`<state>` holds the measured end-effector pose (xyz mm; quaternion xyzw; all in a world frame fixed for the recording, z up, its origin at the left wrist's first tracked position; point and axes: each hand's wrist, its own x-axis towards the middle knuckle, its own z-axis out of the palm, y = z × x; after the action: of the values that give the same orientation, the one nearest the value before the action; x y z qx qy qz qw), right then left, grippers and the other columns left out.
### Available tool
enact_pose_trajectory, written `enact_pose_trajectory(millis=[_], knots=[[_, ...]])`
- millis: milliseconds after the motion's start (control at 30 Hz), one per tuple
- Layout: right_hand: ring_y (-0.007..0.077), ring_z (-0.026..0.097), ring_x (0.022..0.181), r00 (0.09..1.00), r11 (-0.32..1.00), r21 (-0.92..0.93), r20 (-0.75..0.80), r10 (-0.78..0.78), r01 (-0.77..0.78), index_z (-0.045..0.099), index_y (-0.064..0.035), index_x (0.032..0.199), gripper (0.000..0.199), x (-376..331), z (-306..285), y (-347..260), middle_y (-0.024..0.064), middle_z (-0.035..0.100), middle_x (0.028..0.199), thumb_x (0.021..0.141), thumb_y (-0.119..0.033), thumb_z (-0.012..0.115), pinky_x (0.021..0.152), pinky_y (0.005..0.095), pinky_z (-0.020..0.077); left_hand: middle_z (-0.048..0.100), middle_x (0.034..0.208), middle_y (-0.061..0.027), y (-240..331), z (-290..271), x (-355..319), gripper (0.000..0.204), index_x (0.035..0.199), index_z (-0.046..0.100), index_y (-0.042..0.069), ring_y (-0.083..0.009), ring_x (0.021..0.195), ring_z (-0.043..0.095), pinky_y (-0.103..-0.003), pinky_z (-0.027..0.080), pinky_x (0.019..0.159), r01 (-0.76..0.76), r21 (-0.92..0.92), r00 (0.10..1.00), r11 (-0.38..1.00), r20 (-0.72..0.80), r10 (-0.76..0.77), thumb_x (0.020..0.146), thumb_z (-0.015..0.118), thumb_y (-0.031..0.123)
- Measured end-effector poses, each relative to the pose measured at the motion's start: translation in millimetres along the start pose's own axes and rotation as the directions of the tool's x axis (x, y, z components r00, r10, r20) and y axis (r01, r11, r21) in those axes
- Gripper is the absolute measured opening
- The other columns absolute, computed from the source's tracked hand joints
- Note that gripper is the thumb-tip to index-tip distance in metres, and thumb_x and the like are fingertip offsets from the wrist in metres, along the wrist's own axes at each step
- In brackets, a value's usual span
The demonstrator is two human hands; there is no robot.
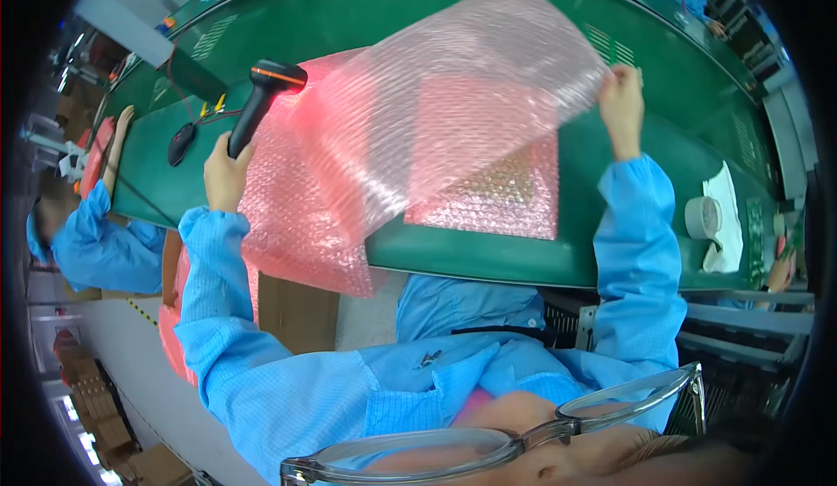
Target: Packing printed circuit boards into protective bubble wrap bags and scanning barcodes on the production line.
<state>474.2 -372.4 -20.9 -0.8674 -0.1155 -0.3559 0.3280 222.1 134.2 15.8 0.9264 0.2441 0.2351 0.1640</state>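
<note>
1. Holding a black handheld scanner (pixel 253 113) by its handle in the left grip (pixel 226 176), closed firmly around it, over the left part of the green surface (pixel 523 255).
2. Pinching one corner of a translucent bubble-wrap sheet (pixel 488 59) in the right grip (pixel 621 102), narrowed on that corner, toward the right side of the surface.
3. Near the middle of the near edge, a flat pink packet (pixel 532 211), partly behind the raised, blurred sheet; greenish-gold contents faintly visible, too obscured to identify.
4. Left of the packet, a wide piece of pink bubble wrap (pixel 288 190), draped past the near edge.
5. Toward the left edge, a black mouse (pixel 181 144).
6. Toward the near right corner, a white roll (pixel 700 218) beside crumpled white paper (pixel 729 216).
7. Below the near edge, a cardboard box (pixel 301 312).
8. At the left end, another person (pixel 113 255) in blue.
</note>
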Motion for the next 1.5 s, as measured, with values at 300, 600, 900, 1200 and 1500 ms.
enact_pose_trajectory(millis=[300,600,900,1200,1500], knots=[[0.0254,0.06,0.071,0.9,0.857,-0.294,-0.03,0.434,-0.423,0.053,-0.0051,0.103,0.016,-113.6,-139.7,77.3,0.0156,0.06,0.079,0.09,-0.009,0.045,0.065,0.0352,0.0462,0.06,0.09,-0.0223,17.2,22.9,-17.6,0.04,0.102,0.055,-0.002,-0.0362,0.08,0.057,-0.042,0.044,0.069,0.071,0.143,0.935,0.987,0.335,-0.115,0.077,0.067,0.026],[0.0422,0.054,0.091,0.982,0.872,-0.488,0.152,0.113,-0.025,0.06,0.0007,0.098,0.023,-21.4,-114.6,50.2,0.024,0.058,0.094,0.082,-0.015,0.054,0.077,0.0448,0.0449,0.051,0.118,-0.0137,195.5,74.5,-57.5,0.042,0.112,0.054,0.002,-0.0314,0.114,0.046,-0.044,0.037,0.096,-0.906,-0.242,0.271,0.347,0.298,0.915,0.076,0.065,0.022],[0.0361,0.052,0.109,0.594,0.63,-0.689,0.352,0.724,-0.359,0.052,-0.0036,0.117,0.056,85.3,59.9,157.9,0.0168,0.055,0.118,0.088,-0.05,0.041,0.091,0.0446,0.0418,0.058,0.106,-0.0167,188.7,116.7,-44.2,0.032,0.1,0.057,-0.005,-0.0299,0.1,0.058,-0.034,0.051,0.079,-0.959,-0.269,0.032,0.085,0.192,0.981,0.072,0.062,0.009],[0.041,0.055,0.102,0.759,0.776,-0.621,0.449,0.471,-0.114,0.055,-0.0021,0.113,0.038,103.9,89.0,163.0,0.023,0.057,0.112,0.094,-0.026,0.031,0.086,0.0462,0.0449,0.056,0.097,-0.0164,208.3,74.3,-75.6,0.03,0.096,0.054,-0.002,-0.0243,0.08,0.058,-0.032,0.051,0.067,-0.934,-0.321,0.065,0.159,0.284,0.957,0.069,0.057,0.012],[0.0429,0.058,0.071,0.983,0.964,-0.226,-0.15,0.11,-0.142,0.043,0.003,0.091,0.017,117.8,29.5,125.8,0.0243,0.057,0.073,0.087,-0.014,0.046,0.059,0.0515,0.0442,0.049,0.113,-0.0025,230.2,63.5,-89.9,0.041,0.114,0.057,0.008,-0.0199,0.088,0.049,-0.028,0.042,0.064,-0.991,0.099,0.117,0.095,0.254,0.96,0.074,0.052,0.016]])
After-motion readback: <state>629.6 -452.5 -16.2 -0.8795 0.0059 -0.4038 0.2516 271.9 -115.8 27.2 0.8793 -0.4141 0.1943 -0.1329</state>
